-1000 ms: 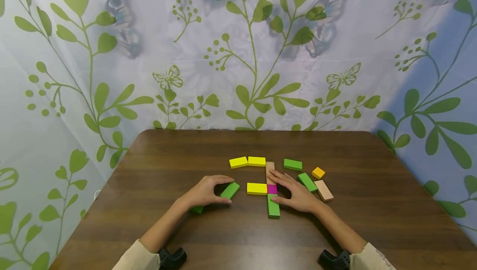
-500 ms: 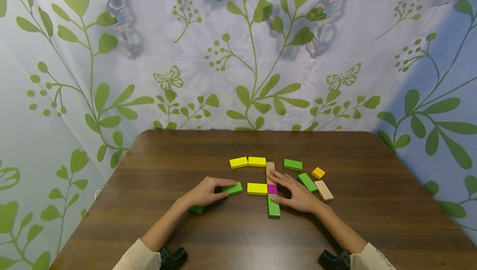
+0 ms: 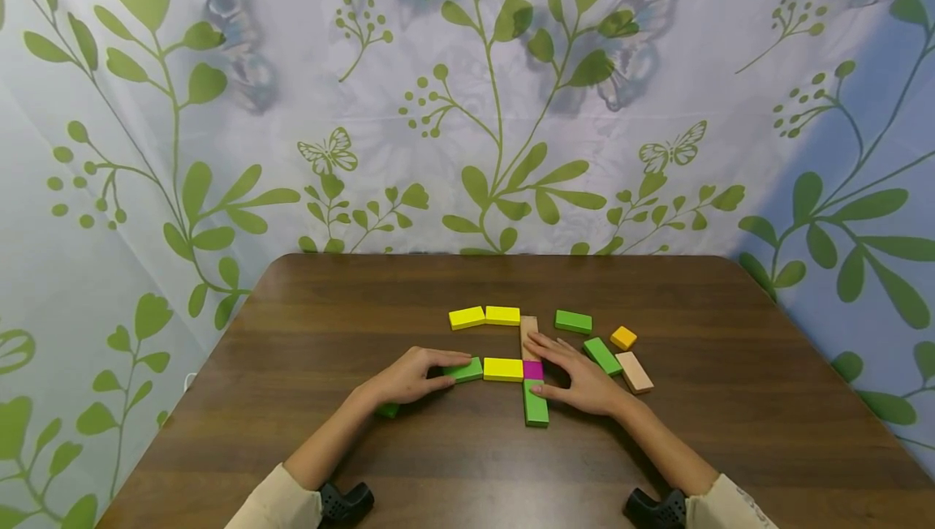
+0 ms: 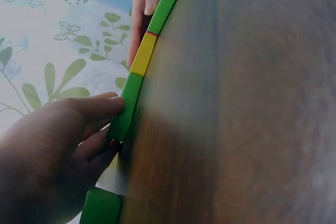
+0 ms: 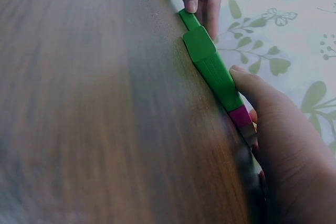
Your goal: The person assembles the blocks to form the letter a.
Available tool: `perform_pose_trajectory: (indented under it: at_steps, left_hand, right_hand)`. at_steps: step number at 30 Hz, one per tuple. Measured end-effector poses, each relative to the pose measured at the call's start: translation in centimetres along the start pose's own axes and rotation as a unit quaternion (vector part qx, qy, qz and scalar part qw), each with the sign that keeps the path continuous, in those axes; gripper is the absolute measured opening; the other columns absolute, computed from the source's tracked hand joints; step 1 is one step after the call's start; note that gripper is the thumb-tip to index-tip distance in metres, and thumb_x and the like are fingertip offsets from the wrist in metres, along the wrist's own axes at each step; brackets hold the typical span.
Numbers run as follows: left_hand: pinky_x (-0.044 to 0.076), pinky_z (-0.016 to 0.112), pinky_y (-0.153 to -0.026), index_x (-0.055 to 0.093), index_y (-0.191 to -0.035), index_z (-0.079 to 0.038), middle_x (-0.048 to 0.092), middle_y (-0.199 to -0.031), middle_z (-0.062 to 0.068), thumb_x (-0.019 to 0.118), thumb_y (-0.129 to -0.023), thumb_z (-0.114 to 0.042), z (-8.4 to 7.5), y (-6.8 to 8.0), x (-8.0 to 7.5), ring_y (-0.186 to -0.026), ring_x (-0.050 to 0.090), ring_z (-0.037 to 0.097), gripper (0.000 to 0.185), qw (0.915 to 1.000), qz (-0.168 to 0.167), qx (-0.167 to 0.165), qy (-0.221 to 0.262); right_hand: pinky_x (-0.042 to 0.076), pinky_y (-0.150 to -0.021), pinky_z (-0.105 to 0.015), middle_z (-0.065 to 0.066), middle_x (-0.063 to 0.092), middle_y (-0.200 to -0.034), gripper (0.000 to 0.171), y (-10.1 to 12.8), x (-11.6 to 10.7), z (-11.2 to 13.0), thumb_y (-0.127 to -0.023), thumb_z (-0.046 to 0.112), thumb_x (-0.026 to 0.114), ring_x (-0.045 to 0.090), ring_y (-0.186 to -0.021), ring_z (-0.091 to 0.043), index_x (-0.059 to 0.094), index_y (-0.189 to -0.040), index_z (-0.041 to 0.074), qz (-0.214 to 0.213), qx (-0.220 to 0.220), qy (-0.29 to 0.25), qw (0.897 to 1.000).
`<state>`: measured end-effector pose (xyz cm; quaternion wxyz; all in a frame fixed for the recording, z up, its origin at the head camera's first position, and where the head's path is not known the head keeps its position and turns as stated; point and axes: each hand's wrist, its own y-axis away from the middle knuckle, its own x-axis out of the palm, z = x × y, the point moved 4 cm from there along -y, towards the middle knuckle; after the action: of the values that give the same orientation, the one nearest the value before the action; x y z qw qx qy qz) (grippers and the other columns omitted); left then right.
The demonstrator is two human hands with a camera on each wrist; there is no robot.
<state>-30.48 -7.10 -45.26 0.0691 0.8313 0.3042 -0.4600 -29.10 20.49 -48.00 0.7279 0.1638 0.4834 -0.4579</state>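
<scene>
In the head view, my left hand pinches a green block between thumb and fingers. Its right end meets a yellow block, which butts against a small magenta block. My right hand rests with extended fingers on the column, its thumb touching the lower green block and its fingertips on the pale wooden block, partly covering it. The left wrist view shows the held green block lined up with the yellow one. Another green block lies partly hidden beneath my left forearm.
Two yellow blocks form a row at the column's top. Right of my right hand lie two green blocks, a small orange block and a pale wooden block. A patterned curtain stands behind the brown table.
My left hand has turned the green block from a slant to nearly level and slid it right until it meets the yellow block. My right hand stays put.
</scene>
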Motion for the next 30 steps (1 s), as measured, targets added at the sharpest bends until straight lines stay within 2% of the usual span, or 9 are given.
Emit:
perform_pose_trajectory:
  at_steps: [15,20,24,30]
  left_hand:
    - [0.046,0.023,-0.084,0.050,-0.130,-0.016,0.050,-0.130,-0.004,0.053,-0.091,-0.019,0.0,0.0,0.0,-0.113,0.049,0.007,0.039,1.0000,-0.002,0.001,-0.001]
    - [0.046,0.026,-0.085,0.049,-0.130,-0.014,0.052,-0.128,-0.003,0.056,-0.089,-0.028,0.0,0.2,-0.2,-0.107,0.052,0.007,0.044,0.9999,-0.014,-0.003,0.000]
    - [0.046,0.026,-0.082,0.049,-0.130,-0.014,0.052,-0.127,-0.003,0.058,-0.086,-0.037,0.5,1.0,-0.7,-0.102,0.054,0.007,0.051,0.9995,-0.026,-0.019,0.002]
    - [0.043,0.032,-0.092,0.050,-0.130,-0.017,0.052,-0.128,-0.006,0.061,-0.080,-0.046,1.4,3.5,-2.0,-0.116,0.047,0.008,0.058,0.9977,-0.035,-0.058,0.006]
  right_hand:
    - [0.023,-0.099,-0.059,0.004,0.020,-0.148,0.069,0.0,0.0,0.0,-0.082,0.054,0.054,0.020,-0.133,-0.033,0.029,-0.141,0.028,-0.002,0.010,-0.005,1.000]
    - [0.024,-0.099,-0.059,0.005,0.020,-0.148,0.068,0.1,0.0,0.1,-0.082,0.053,0.054,0.020,-0.134,-0.032,0.029,-0.141,0.028,-0.001,0.007,-0.006,1.000]
    - [0.023,-0.100,-0.059,0.004,0.020,-0.148,0.069,0.1,-0.1,0.1,-0.082,0.052,0.055,0.020,-0.133,-0.033,0.030,-0.141,0.027,-0.003,0.003,-0.007,1.000]
    - [0.024,-0.100,-0.058,0.003,0.020,-0.148,0.069,0.0,0.0,0.0,-0.083,0.052,0.055,0.020,-0.134,-0.032,0.029,-0.141,0.026,-0.004,-0.010,-0.004,1.000]
